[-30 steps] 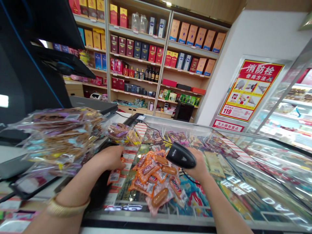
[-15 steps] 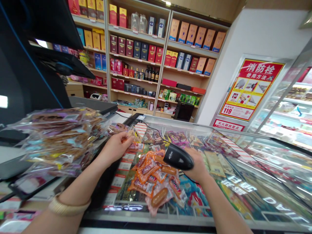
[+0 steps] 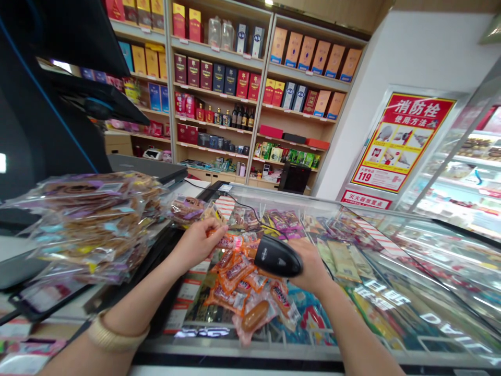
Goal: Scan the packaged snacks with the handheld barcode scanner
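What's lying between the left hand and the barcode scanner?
The head view shows a pile of orange-wrapped sausage snacks between the left hand and the barcode scanner.

The right hand (image 3: 313,269) was largely hidden behind the black handheld barcode scanner (image 3: 278,256), the sausage packet (image 3: 230,241) was partly covered by the left hand (image 3: 199,243), and the print on the distant liquor boxes (image 3: 193,72) was too small to be read.

This is a small retail shop: tall far wooden shelves (image 3: 266,68) hold red and blue boxed liquor, a black checkout screen (image 3: 84,107) stands left, and a near glass-topped freezer (image 3: 274,196) displays packaged snacks (image 3: 238,292).
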`<action>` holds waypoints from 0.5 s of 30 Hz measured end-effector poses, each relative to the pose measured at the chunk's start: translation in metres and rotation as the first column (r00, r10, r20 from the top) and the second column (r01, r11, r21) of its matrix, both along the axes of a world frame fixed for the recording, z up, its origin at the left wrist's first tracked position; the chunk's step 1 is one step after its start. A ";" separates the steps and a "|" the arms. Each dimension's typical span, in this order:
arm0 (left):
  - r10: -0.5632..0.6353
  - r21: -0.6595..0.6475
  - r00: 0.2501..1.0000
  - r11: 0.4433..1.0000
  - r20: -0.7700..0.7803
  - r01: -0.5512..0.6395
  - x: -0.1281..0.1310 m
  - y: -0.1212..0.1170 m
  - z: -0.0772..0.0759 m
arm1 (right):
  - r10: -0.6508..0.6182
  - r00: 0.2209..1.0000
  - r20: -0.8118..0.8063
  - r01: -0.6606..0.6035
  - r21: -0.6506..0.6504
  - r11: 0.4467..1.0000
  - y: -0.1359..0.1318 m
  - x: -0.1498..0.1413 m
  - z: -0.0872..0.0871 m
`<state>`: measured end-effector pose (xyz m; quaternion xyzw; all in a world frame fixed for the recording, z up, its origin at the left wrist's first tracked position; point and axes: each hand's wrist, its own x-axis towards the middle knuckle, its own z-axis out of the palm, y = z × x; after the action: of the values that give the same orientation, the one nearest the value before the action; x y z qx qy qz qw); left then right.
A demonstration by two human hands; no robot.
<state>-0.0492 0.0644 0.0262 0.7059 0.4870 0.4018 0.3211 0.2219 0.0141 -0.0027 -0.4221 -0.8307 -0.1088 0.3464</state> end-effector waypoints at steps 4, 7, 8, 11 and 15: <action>-0.019 -0.034 0.997 0.999 0.080 0.022 0.002 0.001 -0.005 | 0.025 0.999 -0.020 -0.024 0.047 0.999 0.001 0.003 0.000; -0.119 -0.159 0.966 0.975 0.228 0.157 0.005 -0.001 -0.007 | 0.015 0.999 -0.043 -0.011 0.091 0.996 0.001 0.005 0.002; -0.165 -0.203 0.946 0.953 0.280 0.226 0.007 -0.002 -0.008 | 0.007 0.999 -0.048 -0.002 0.098 0.995 0.001 0.005 0.002; -0.254 -0.243 0.920 0.912 0.300 0.331 0.009 -0.001 -0.011 | -0.004 0.999 -0.054 0.010 0.109 0.994 0.001 0.007 0.002; -0.147 -0.048 0.986 0.988 -0.073 0.144 0.006 0.007 -0.018 | -0.005 0.998 -0.062 0.012 0.111 0.994 0.001 0.009 0.003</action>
<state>-0.0431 0.0711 0.0080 0.7473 0.4544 0.3395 0.3460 0.2305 0.0155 -0.0002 -0.4087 -0.8106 -0.1433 0.3942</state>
